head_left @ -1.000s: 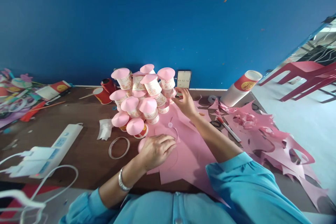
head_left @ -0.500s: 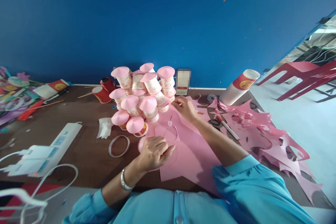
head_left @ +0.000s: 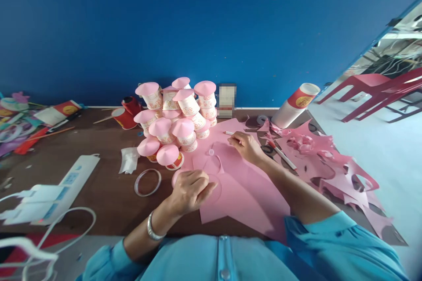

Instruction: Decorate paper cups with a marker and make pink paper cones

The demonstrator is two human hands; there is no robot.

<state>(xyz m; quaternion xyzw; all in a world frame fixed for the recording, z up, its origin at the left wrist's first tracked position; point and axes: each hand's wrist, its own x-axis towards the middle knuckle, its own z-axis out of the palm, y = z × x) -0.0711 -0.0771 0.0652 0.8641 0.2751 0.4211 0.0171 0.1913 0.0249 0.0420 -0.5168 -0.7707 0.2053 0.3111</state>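
Note:
My left hand rests knuckles-up on a pink paper sheet at the table's front, its fingers curled over a round pink cut-out. My right hand lies further back on the same sheet, gripping a thin pen whose white end sticks out to the left. A heap of paper cups with pink cone lids stands just behind and left of both hands. A small clear cap sits on the paper between the hands.
A clear tape ring and crumpled tissue lie left of my left hand. A white power strip with cables is at far left. Pink paper scraps, a marker and a tipped cup stack are to the right.
My right hand drew back from the cup heap toward me, picked up the pen and now lies lower on the pink sheet. The left hand stayed put on the paper.

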